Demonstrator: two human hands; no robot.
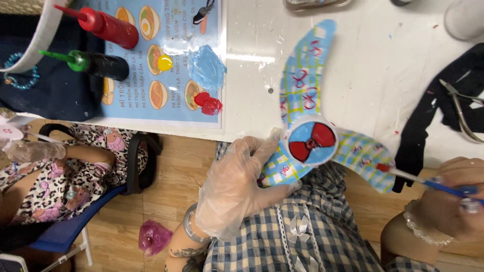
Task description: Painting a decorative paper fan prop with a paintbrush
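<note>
Left hand, gloved, grips the fan by its lower blade, half over the surface edge. Right hand pinches the brush, red tip on the right blade. Brace the wrist, short strokes, reload from the red paint.

Head camera looks steeply down, close over table edge.

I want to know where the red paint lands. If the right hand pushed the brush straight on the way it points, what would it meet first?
The right hand aims the brush left; its red tip is at the checked blade of the painted fan propeller, apparently touching, though depth is unclear.
</note>
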